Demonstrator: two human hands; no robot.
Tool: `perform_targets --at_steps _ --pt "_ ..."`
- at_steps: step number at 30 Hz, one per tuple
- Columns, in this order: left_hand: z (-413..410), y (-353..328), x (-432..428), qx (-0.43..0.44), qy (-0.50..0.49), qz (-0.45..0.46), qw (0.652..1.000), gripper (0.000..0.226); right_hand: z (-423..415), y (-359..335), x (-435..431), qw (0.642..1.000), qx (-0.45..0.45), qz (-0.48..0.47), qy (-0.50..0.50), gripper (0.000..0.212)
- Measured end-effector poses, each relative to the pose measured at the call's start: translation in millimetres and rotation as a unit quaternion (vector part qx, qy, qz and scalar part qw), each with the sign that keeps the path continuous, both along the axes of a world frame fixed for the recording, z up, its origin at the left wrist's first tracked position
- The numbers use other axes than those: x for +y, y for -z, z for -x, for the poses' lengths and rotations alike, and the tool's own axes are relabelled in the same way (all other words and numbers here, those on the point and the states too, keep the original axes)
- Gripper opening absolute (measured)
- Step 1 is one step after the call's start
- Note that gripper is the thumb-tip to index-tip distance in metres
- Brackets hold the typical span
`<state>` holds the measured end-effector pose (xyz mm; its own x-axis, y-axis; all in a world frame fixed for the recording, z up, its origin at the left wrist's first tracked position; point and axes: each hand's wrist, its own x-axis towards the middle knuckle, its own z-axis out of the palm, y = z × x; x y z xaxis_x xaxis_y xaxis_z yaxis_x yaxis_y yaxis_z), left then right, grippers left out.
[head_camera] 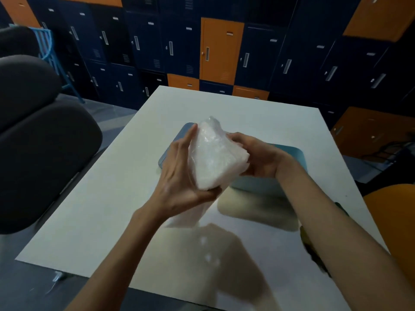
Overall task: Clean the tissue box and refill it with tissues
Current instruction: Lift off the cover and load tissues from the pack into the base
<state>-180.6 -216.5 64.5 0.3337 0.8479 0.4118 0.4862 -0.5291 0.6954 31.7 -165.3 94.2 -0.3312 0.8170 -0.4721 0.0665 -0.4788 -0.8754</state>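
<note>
A white pack of tissues in clear plastic wrap (213, 156) is held above the middle of the white table (116, 194). My left hand (182, 176) grips its left side and lower end. My right hand (258, 156) holds its right end. Behind the pack lie two blue-grey parts of the tissue box. One flat part (177, 140) shows at the left behind my left hand. The other part (289, 160) sits to the right, behind my right wrist. A loose piece of clear wrap (190, 214) hangs below the pack.
Dark grey chair backs (42, 158) stand close to the table's left edge. An orange chair (395, 225) is at the right. Dark blue and orange lockers (221, 48) fill the wall behind the table. A dark object (314, 250) lies by my right forearm.
</note>
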Motion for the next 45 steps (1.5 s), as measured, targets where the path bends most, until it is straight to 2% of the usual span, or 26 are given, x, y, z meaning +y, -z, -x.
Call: perform_targets --at_steps 2,4,7,9,11,12,14,15,16,18,19,20,22,23,25,27,30,34,37,40,42,44,45 --pt "-18.5 7.3 -0.9 -0.041 0.007 0.009 0.999 0.123 -9.5 -12.7 -6.5 0.998 -0.006 -0.036 0.057 0.05" --pt "-33.6 17.2 -0.5 -0.066 0.005 0.014 0.998 0.127 -14.4 -28.3 -10.8 0.983 -0.02 -0.109 0.147 0.037" --pt "-51.5 29.6 -1.6 -0.09 0.003 0.02 0.996 0.132 -13.3 -54.0 -17.3 0.93 -0.095 -0.269 0.23 0.012" --pt "-60.1 35.9 -2.7 -0.109 0.001 0.016 0.994 0.132 -2.5 -64.9 -23.8 0.887 -0.147 -0.377 0.223 0.003" --pt "-64.0 40.3 -3.8 -0.128 -0.009 0.019 0.992 0.133 11.7 -63.0 -32.6 0.842 -0.215 -0.459 0.183 0.004" --pt "-64.7 41.7 -3.3 -0.133 -0.022 0.024 0.991 0.133 18.8 -56.7 -37.5 0.802 -0.279 -0.5 0.169 0.007" --pt "-65.3 39.7 -4.2 -0.123 -0.06 0.029 0.99 0.131 30.7 -37.3 -45.3 0.692 -0.415 -0.574 0.14 0.016" --pt "-64.7 38.4 -5.6 -0.11 -0.077 0.023 0.991 0.125 35.8 -28.1 -49.2 0.649 -0.452 -0.599 0.127 0.018" --pt "-62.9 35.6 -7.9 -0.097 -0.079 0.018 0.992 0.114 39.9 -19.4 -52.2 0.622 -0.469 -0.617 0.111 0.02" --pt "-53.4 33.2 -11.0 -0.114 -0.023 0.068 0.991 0.088 43.9 -5.9 -55.8 0.602 -0.475 -0.637 0.08 0.022" --pt "-45.5 33.5 -10.8 -0.127 0.007 0.119 0.985 0.081 43.6 -0.6 -55.1 0.598 -0.476 -0.641 0.073 0.019" --pt "-35.7 33.2 -11.4 -0.136 0.024 0.166 0.976 0.085 42.7 3.3 -54.6 0.595 -0.477 -0.643 0.073 0.014" --pt "-16.0 30.1 -9.2 -0.223 0.033 0.253 0.941 0.105 40.5 7.1 -53.1 0.592 -0.48 -0.642 0.08 0.013" --pt "-10.4 25.4 -8.8 -0.275 0.031 0.273 0.921 0.102 40.2 7.6 -52.3 0.591 -0.479 -0.644 0.083 0.013" --pt "-5.9 9.2 -9.7 -0.334 0.009 0.263 0.905 0.064 40.4 6.5 -51.5 0.589 -0.467 -0.654 0.085 0.014" --pt "-4.8 -4.8 -9.7 -0.338 -0.049 0.239 0.909 0.036 40.0 6.4 -51.7 0.597 -0.447 -0.662 0.076 0.017" --pt "2.7 -12.0 -8.2 -0.305 -0.063 0.244 0.918 0.037 37.8 6.3 -59.3 0.642 -0.418 -0.64 0.062 0.031" --pt "6.1 -11.5 -9.2 -0.337 -0.041 0.296 0.893 0.042 32.8 -3.4 -69.1 0.737 -0.346 -0.574 0.082 0.06" --pt "9.6 -1.9 -7.7 -0.342 -0.047 0.308 0.887 0.045 22.6 -9.4 -71.8 0.768 -0.328 -0.534 0.13 0.077" --pt "14.5 10.7 -6.9 -0.283 -0.078 0.318 0.901 0.04 15.3 -0.7 -80.0 0.837 -0.296 -0.437 0.143 0.101" --pt "16.0 17.0 -6.8 -0.219 -0.087 0.318 0.918 0.04 16.4 10.7 -85.7 0.877 -0.252 -0.38 0.148 0.109" --pt "18.5 16.1 -5.7 -0.126 -0.082 0.31 0.939 0.057 20.4 19.5 -88.2 0.91 -0.18 -0.34 0.157 0.107" --pt "20.5 13.8 -4.1 -0.046 -0.078 0.292 0.952 0.076 22.1 22.5 -88.5 0.918 -0.148 -0.33 0.16 0.106"
